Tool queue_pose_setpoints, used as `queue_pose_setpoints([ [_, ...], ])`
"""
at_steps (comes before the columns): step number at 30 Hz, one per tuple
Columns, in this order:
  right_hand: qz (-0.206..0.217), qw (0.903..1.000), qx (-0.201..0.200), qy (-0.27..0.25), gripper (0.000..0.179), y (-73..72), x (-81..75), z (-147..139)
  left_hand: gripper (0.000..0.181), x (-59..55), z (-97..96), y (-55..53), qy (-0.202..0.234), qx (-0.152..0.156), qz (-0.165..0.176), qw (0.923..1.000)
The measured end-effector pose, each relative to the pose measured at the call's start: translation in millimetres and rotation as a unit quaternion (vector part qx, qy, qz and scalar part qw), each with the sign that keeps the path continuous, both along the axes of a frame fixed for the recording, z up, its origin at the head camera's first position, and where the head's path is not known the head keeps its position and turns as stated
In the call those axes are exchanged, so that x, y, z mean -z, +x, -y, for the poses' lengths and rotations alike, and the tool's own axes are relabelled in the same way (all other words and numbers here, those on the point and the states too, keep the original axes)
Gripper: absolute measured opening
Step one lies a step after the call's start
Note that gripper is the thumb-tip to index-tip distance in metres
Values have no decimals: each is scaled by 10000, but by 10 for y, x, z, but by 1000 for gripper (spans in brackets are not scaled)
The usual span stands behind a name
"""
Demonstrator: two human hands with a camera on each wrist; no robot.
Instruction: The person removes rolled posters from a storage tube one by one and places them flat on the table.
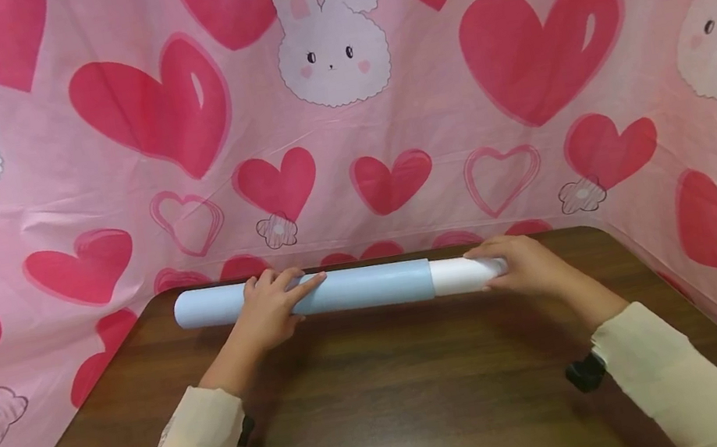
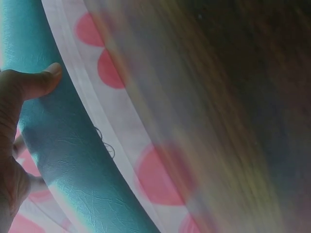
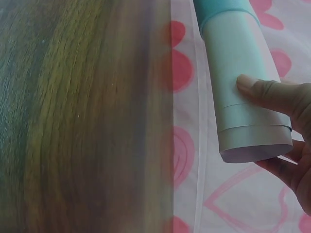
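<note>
A long light blue tube lies sideways across the far part of the table. From its right end a white cylinder sticks out, narrower than the tube. My left hand grips the blue tube left of its middle. In the left wrist view its thumb lies across the blue surface, with the other fingers partly hidden behind. My right hand holds the white cylinder near its outer end, thumb on one side and fingers on the other. Thin seam lines ring that end of the white cylinder in the right wrist view.
The brown wooden table has rounded far corners. Behind and on both sides hangs a pink cloth printed with hearts and rabbits, close along the table's far edge. A black device shows beneath the right sleeve.
</note>
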State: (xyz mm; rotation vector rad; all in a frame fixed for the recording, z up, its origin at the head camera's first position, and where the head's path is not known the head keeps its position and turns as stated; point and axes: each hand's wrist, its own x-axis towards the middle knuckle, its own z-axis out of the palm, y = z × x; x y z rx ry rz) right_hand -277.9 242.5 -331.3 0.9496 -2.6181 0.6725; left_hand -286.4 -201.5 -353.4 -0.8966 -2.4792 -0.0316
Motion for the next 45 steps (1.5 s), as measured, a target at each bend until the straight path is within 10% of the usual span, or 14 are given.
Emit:
queue_pose_setpoints([
  [19,-289,9994,87,194,55,-16,68,-276,89,35,141,43,77,-88,-5,9999],
  [45,-276,9903,487,1273,71,-50,70,362,89,89,-77,20,-42,-108,-320,9994],
])
